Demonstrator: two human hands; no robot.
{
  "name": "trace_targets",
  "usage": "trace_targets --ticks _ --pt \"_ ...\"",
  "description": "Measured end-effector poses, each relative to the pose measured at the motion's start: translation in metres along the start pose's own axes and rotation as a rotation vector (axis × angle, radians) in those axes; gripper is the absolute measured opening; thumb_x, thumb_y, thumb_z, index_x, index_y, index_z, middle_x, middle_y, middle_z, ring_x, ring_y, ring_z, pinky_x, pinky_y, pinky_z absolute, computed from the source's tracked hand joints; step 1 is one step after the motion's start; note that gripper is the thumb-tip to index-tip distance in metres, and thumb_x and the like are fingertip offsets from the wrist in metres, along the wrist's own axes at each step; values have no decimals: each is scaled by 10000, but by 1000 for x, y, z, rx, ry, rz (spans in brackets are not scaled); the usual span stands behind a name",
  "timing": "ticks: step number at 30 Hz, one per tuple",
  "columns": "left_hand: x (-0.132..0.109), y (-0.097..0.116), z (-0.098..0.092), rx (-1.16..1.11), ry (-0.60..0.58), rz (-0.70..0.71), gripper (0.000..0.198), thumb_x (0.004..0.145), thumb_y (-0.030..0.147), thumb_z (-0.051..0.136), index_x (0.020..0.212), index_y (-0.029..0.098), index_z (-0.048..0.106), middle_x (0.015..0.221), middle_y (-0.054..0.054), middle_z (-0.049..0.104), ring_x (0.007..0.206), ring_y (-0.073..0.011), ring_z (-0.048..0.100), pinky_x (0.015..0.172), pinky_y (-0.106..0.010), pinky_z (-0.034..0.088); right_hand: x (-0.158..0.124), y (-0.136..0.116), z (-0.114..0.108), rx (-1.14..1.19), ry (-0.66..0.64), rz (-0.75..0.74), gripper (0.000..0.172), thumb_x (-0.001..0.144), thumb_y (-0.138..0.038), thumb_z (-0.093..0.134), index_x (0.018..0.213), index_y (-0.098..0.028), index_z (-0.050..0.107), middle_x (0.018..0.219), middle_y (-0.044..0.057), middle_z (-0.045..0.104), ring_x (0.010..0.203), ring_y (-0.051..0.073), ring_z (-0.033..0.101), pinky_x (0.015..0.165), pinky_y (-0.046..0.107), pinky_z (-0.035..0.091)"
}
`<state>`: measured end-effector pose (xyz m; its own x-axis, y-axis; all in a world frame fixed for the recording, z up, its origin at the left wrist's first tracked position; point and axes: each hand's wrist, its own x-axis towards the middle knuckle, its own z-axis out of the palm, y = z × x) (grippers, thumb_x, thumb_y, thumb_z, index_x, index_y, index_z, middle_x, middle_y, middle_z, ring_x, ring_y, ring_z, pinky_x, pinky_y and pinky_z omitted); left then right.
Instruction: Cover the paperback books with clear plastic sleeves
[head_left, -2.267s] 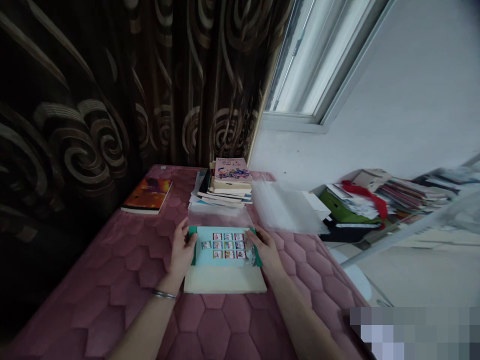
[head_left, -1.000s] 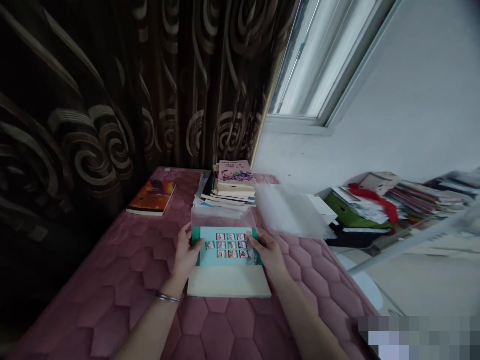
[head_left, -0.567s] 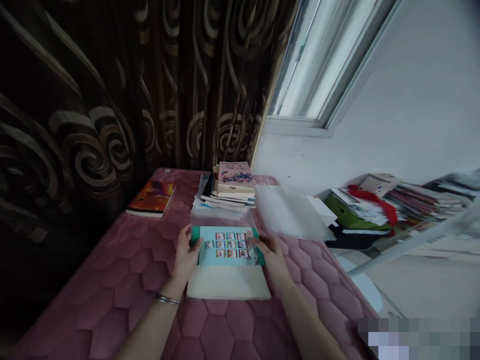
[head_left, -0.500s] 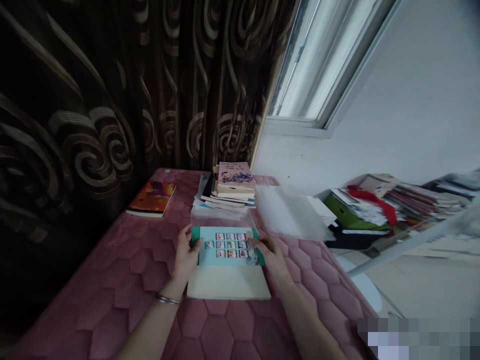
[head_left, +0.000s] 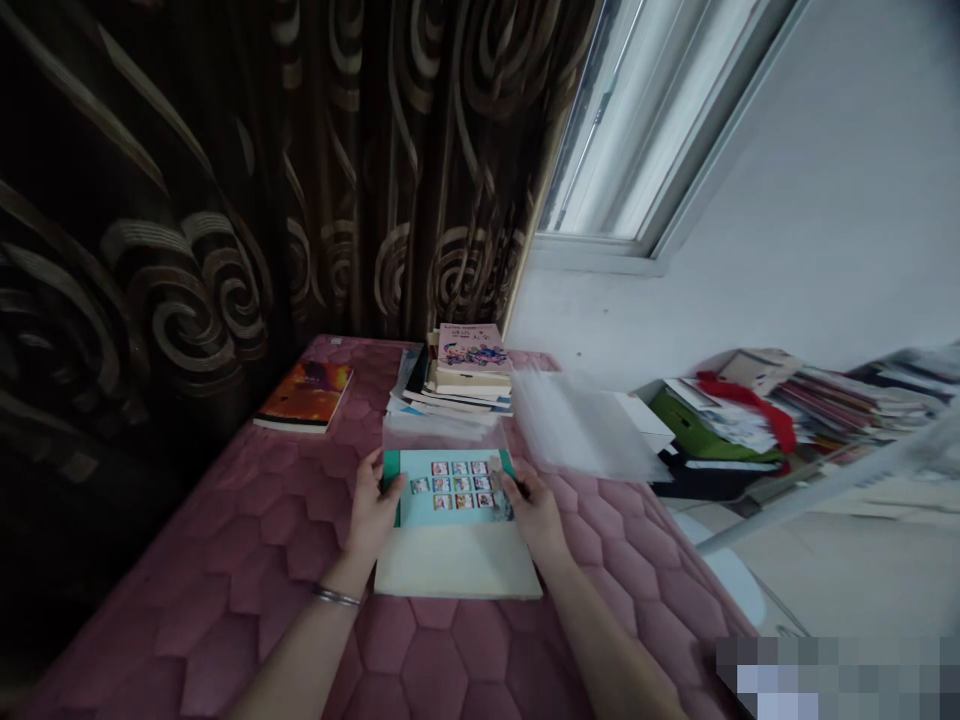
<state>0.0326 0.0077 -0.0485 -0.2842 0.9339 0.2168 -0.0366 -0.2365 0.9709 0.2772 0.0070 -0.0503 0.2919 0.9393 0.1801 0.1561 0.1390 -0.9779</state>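
The left hand (head_left: 377,505) was closed on the left edge of a turquoise printed cover (head_left: 450,505), with the thumb lying on top of it, and the right hand (head_left: 536,510) gripped the right edge in the same manner. This cover had green at its side edges and showed small colourful pictures in rows. It was in front of the person, over the far part of a cream-coloured sheet or book (head_left: 459,563); I could not tell if the two were joined. A metal bracelet (head_left: 336,597) was around the left wrist. Under all this was a pink quilted surface (head_left: 439,665) with a hexagon pattern. Just beyond the cover lay a clear plastic sheet (head_left: 442,436), and behind it stood a stack of books (head_left: 469,390) with a pink book (head_left: 472,348) on top. An orange book (head_left: 304,395) lay near the left edge, and translucent plastic sheets (head_left: 589,425) were spread to the right. Farther away were a red strip (head_left: 754,400), a patterned dark curtain (head_left: 300,150) and a window (head_left: 637,120).
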Motion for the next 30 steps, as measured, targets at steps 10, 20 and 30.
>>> trace_targets --ticks 10,20,30 --pt "1 -1 2 -11 5 6 475 736 271 675 1150 198 454 1045 -76 671 994 -195 645 924 -365 468 -6 -8 -7 12 -91 32 450 687 -633 670 766 -191 700 741 29 693 687 204 586 604 296 427" --pt "4 -1 4 -14 47 -7 434 706 303 700 1086 195 520 1032 -68 665 993 -202 627 932 -366 453 -3 4 -1 -171 -11 -22 495 762 -637 569 907 -184 703 847 67 716 775 242 617 675 327 439" --pt "1 -1 1 -23 -21 6 405 679 292 694 1057 197 583 1001 -45 662 956 -189 601 893 -320 443 -10 -10 -6 90 -88 116 436 695 -599 658 830 -185 695 723 21 698 652 203 591 587 287 446"
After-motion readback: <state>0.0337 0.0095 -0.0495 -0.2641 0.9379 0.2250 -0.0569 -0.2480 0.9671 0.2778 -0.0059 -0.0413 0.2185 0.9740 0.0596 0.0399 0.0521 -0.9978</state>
